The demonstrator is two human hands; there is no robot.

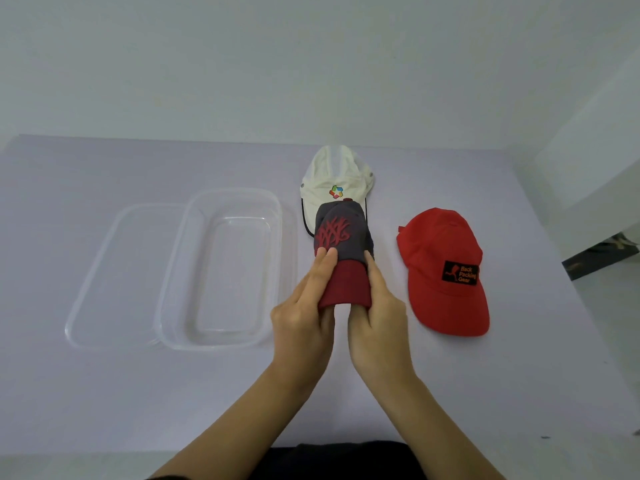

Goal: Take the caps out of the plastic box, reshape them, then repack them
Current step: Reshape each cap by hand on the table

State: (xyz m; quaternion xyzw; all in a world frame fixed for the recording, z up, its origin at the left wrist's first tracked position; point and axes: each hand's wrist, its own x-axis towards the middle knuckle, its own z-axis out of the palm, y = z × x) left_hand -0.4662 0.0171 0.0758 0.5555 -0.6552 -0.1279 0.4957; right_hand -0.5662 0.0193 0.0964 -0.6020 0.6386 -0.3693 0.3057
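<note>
Fingers [325,261] of my left hand [301,320] and right hand [377,323] pinch the grey cap [341,233] by its maroon brim [346,285], crown over the white cap [332,174] near the far edge of the surface [138,393]. Bend too hard and I could kink the brim!

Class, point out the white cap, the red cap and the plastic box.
white cap [334,171], head view, crown above logo.
red cap [436,240], head view, crown above patch.
plastic box [235,192], head view, far rim.
</note>
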